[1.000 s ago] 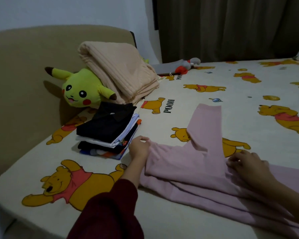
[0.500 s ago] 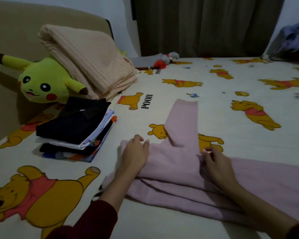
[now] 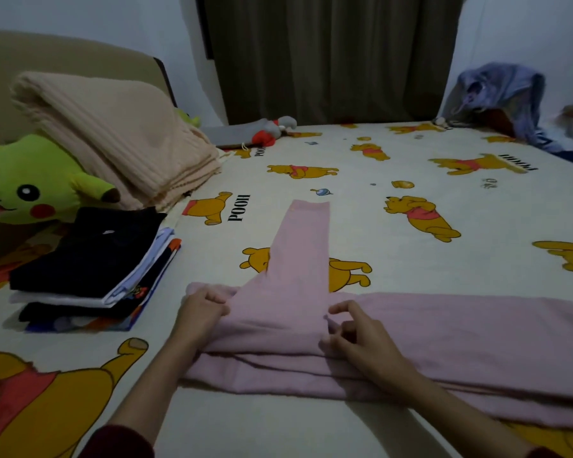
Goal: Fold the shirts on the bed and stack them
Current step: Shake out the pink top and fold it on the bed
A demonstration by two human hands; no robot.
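Pink shirt [image 3: 411,328] on bed sheet [image 3: 344,226] printed "POOH".

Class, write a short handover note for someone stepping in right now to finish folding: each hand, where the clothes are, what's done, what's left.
Left hand: grips the pink shirt at its left end, by the base of the sleeve.
Right hand: fingers curled, pinching the fabric at the sleeve's other side.
Pink shirt: lies across the bed, partly folded lengthwise, one sleeve pointing away from the person.
Done: a stack of folded clothes sits left of the shirt.
Left: fold the sleeve in, fold the body, put it on the stack. A blue heap at the far right corner may need folding too.
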